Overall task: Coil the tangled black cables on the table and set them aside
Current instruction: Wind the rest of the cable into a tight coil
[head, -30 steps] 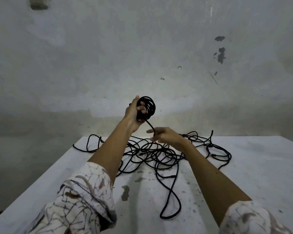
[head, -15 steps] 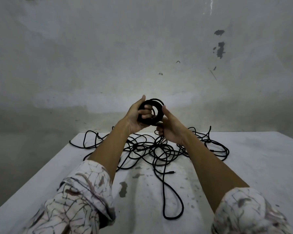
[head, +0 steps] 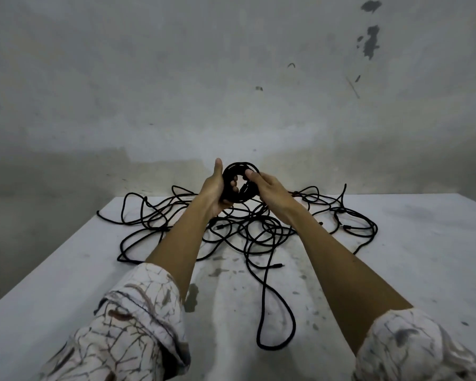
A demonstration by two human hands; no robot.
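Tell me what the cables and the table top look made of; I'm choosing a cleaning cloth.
Cables: matte black, bending in soft loops, with a faint woven look, so probably a braided or rubbery jacket; the frame cannot settle which. Table: a hard, flat, dull white surface with grey stains and chipped spots, likely painted board or laminate.

Two hands are showing, the left hand (head: 216, 192) and the right hand (head: 270, 192), and between them they are holding one wound coil (head: 238, 182) of black cable. One loose tangle of black cables (head: 248, 229) is lying on the single white table (head: 66, 276); how many separate cables are making it up cannot be told. Two patterned sleeves are showing, the left sleeve (head: 129, 325) and the right sleeve (head: 415, 350).
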